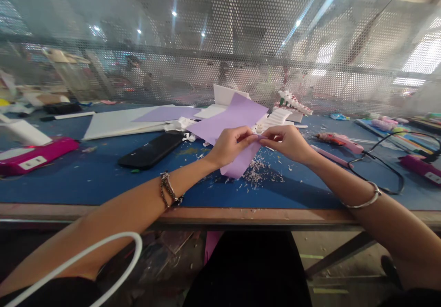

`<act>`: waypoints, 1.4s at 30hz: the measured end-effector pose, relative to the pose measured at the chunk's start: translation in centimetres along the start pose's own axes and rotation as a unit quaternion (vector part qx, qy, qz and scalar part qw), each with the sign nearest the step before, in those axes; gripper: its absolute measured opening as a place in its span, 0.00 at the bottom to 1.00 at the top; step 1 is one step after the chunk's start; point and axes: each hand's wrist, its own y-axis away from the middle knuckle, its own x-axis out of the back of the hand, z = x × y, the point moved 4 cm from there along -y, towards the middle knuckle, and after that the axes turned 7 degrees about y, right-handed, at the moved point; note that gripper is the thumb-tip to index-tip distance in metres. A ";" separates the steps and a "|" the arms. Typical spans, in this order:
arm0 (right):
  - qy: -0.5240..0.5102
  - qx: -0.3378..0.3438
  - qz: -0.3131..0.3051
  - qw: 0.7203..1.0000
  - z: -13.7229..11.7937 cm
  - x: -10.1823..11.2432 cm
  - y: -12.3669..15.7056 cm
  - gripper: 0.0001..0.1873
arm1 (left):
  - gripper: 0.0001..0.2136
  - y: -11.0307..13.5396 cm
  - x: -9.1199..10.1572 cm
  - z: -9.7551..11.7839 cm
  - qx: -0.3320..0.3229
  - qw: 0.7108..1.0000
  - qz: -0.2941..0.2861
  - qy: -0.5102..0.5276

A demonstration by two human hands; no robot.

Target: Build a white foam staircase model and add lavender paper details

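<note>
On the head view, left hand (231,146) and right hand (287,142) both pinch the lilac paper (234,117), fingertips close together! It's over the blue desk (210,194), right by scattered pale scraps (258,174), black phone (151,150) to the left.

A thin lavender paper sheet (229,118) is showing one plain tone, and fine pale crumbs (257,176) below it are speckling the flat blue tabletop (96,183). Left of the sheet, a boxy magenta plastic power strip (55,151) is bearing a white panel (32,162); behind the sheet, a grey metal screen (234,36) is repeating dotlike holes.
</note>
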 end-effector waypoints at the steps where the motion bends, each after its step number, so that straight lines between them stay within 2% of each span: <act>1: -0.005 -0.004 0.008 1.000 0.0 0.1 0.0 0.13 | 0.15 0.0 0.0 0.0 0.003 1.000 -0.002 0.000; 10: -0.015 -0.027 0.006 0.999 -0.1 0.1 0.0 0.11 | 0.16 0.0 -0.3 -0.4 0.017 0.999 -0.035 0.003; 19: -0.024 -0.014 -0.011 1.000 0.3 -0.3 -0.1 0.14 | 0.12 0.0 -0.3 -0.2 0.003 0.997 -0.027 0.070; 26: -0.062 -0.015 -0.030 0.998 0.1 -0.3 -0.1 0.12 | 0.13 -0.1 0.0 0.0 -0.010 1.000 -0.020 0.019; 32: -0.048 -0.022 -0.051 0.997 -0.2 -0.1 0.0 0.08 | 0.15 -0.1 0.0 0.0 -0.006 0.999 -0.043 0.009; 35: -0.037 -0.032 -0.044 0.998 -0.2 -0.1 0.0 0.10 | 0.16 -0.1 -0.1 -0.1 -0.004 0.999 -0.048 0.012; 42: -0.032 -0.035 -0.041 0.998 -0.1 -0.3 0.1 0.13 | 0.10 -0.1 -0.1 -0.3 -0.022 0.997 -0.039 0.066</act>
